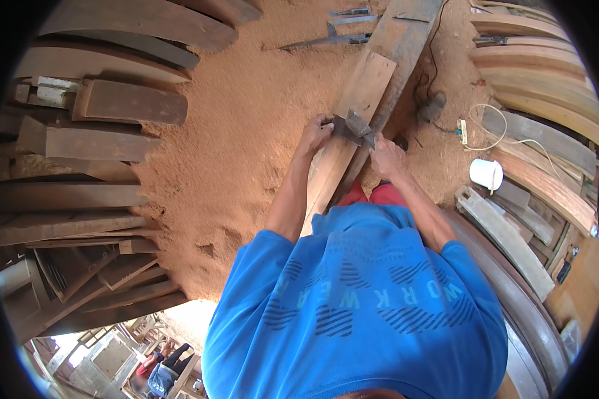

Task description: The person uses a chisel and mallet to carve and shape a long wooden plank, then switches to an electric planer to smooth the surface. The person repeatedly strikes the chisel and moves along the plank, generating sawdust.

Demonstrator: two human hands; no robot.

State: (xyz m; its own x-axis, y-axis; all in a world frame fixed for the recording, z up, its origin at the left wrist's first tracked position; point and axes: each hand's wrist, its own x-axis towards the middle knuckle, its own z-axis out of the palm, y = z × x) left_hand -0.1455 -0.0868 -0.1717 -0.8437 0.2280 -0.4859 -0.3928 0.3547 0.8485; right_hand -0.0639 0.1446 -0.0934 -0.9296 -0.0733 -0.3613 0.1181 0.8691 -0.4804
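Observation:
A long pale wooden plank (364,83) lies lengthwise on a narrow, worn bench beam (406,40) in front of me. Across the plank is a dark flat rectangular piece (346,130). My left hand (318,133) pinches its left end between thumb and fingers. My right hand (388,158) is closed on a grey metal tool (360,124) with a blocky head, tilted over the dark piece. Whether the two touch, and the tool's exact kind, I cannot tell. The fingers of my right hand partly cover its grip.
Sawdust (233,146) covers the ground. Saws (329,41) lie at the beam's far left side. Stacked timber (123,103) lines the left; more boards (532,66) lie right. A power strip (463,132), cords and a white bucket (486,174) are at right. Another person (163,376) is at lower left.

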